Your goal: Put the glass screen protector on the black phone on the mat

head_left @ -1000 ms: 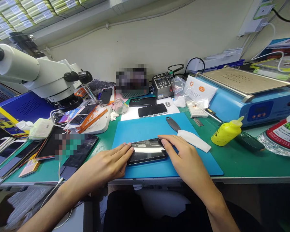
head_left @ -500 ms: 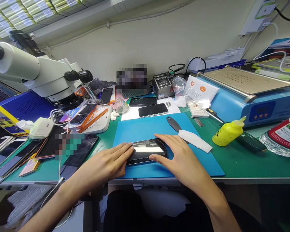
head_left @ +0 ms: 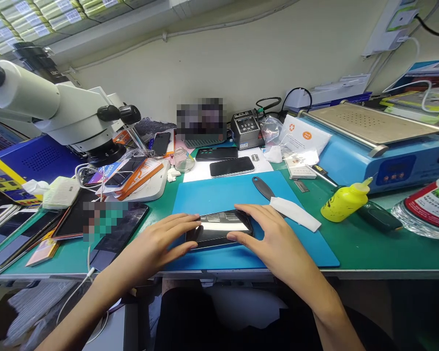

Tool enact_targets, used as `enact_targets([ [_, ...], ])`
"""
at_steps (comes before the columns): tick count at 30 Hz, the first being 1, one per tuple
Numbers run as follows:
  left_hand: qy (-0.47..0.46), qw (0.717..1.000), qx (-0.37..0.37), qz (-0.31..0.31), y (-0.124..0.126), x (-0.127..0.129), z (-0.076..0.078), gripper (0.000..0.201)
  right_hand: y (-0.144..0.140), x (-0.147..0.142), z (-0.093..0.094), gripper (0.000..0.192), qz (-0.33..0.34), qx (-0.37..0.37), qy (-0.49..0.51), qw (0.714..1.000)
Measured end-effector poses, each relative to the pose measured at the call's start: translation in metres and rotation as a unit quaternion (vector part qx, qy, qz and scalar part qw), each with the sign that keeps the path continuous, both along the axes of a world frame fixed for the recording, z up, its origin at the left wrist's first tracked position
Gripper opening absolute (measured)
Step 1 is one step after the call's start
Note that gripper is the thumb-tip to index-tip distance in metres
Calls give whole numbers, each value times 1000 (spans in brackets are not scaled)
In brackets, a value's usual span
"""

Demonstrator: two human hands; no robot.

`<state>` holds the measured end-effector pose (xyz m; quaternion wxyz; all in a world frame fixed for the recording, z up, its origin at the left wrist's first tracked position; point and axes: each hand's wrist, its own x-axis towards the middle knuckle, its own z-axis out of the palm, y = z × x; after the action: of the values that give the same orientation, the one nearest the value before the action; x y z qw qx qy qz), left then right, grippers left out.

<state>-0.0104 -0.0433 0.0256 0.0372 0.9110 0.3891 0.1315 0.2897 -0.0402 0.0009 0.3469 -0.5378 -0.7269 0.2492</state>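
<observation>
**Inspector:** Report the item's position.

**Assistant:** The phone (head_left: 219, 229) lies flat, screen up, on the blue mat (head_left: 219, 195) near the bench's front edge, lengthwise across the person.

**Inspector:** Hands?

**Assistant:** The left hand (head_left: 157, 243) brackets the phone's left end, fingers along the far edge and thumb at the near edge. The right hand (head_left: 274, 239) does the same at the right end, thumb on the near edge. Both grip the phone by its edges rather than press on the glass, which I judge keeps prints off the screen.

**Inspector:** Surroundings?

**Assistant:** A white wipe (head_left: 294, 213) and black pry tool (head_left: 262, 186) lie just right of the phone, within reach. A yellow squeeze bottle (head_left: 344, 202) stands off the mat. Two more phones (head_left: 231, 166) rest on paper behind.
</observation>
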Motion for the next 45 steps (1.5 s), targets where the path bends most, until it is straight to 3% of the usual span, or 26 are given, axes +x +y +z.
enact_targets([
  [3, -46, 998, -47, 22, 1, -1, -3, 35, 0, 0, 0, 50, -6, 4, -2, 1000],
  [9, -97, 987, -103, 80, -5, -1, -10, 56, 0, 0, 0, 49, -8, 19, -9, 1000],
  [15, -139, 970, -143, 140, -7, -1, -18, 57, 0, 0, -1, 49, -13, 18, -8, 1000],
  [25, -190, 950, -190, 159, -8, -3, -25, 59, 1, -1, -1, 52, -31, 2, -6, 999],
  [45, -236, 937, -203, 158, -12, -3, -23, 55, 0, 0, -2, 54, -36, -15, 19, 999],
])
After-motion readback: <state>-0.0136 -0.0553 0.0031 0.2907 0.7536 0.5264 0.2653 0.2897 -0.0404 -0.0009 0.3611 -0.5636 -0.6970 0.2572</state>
